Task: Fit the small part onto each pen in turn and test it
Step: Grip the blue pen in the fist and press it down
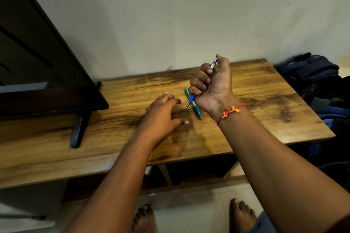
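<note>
Two pens show: your right hand [212, 85] fists the blue pen [192, 99], its long axis steep, tip down-left below your grip, clicker under your thumb. Below it, the teal pen [196, 108] lies flat. Your left hand [162, 113] rests spread, empty.

No lettering, label, brand or number can be read anywhere in the view: the blue pen [193, 98], the green pen [196, 108] and the wooden table [255, 104] carry no legible marks, and the dark screen [37, 62] at the left shows no logo or text
</note>
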